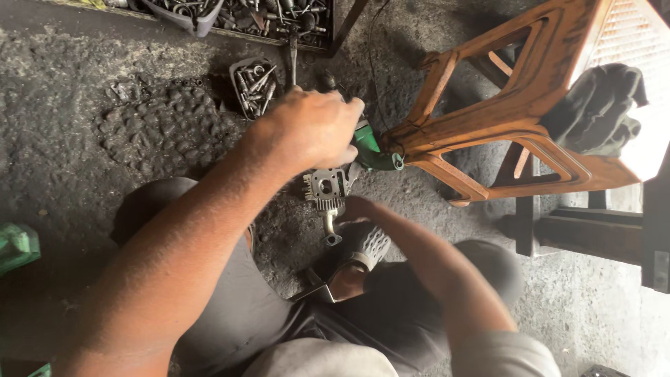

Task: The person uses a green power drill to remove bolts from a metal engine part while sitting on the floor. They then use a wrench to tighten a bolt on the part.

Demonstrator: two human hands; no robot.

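Note:
My left hand (313, 129) is closed around a green power tool (370, 148), whose nose points down at a small grey finned engine part (326, 190) on the ground. My right hand (357, 209) reaches in from the lower right and rests against the right side of that finned part; its fingers are mostly hidden, so I cannot tell how they lie. A short metal tube (330, 227) sticks out below the part. My foot in a grey sandal (359, 253) sits just under it, between my two knees.
An orange-brown plastic stool (516, 119) with a dark cloth (599, 108) on it stands right of the tool. A small tray of bolts (255, 85) and a larger tray of metal parts (276, 17) lie at the top. A green object (15, 246) is at the left edge.

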